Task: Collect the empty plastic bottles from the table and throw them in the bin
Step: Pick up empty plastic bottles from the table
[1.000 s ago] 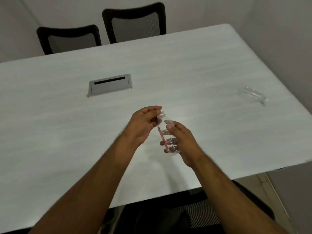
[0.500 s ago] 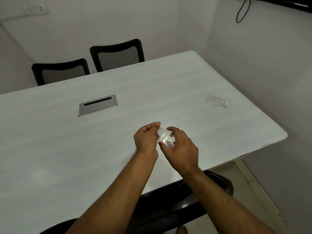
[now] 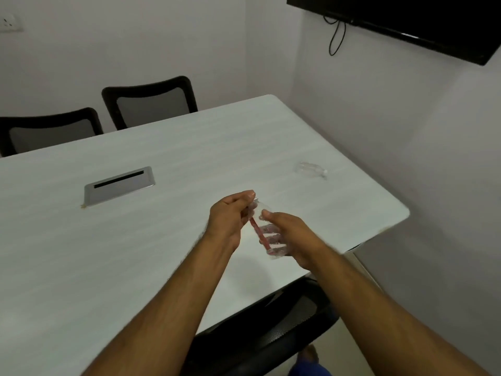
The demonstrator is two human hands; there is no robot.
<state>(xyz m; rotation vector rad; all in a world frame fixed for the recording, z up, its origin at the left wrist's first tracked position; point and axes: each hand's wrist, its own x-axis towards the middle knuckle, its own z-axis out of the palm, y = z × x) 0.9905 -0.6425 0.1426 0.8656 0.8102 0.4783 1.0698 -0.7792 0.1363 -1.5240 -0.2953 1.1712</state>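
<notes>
Your white table (image 3: 135,240) runs out of view at the left and bottom edges. The wall screen (image 3: 406,20) is cut off at the top right, and the two far chairs (image 3: 151,101) show only their backs. The near chair (image 3: 271,329) is mostly hidden under your forearms. A grey cable hatch (image 3: 119,184) sits in the tabletop.

Your right hand (image 3: 295,237) is wrapped around the body of a clear bottle (image 3: 267,229), held tilted above the table; its base and a red strip show, the rest is hard to make out. Your left hand (image 3: 230,218) is closed, fingertips pinching the bottle's neck, so the cap is hidden. A second bottle (image 3: 310,169) lies on its side near the right edge, faint and nearly transparent.
</notes>
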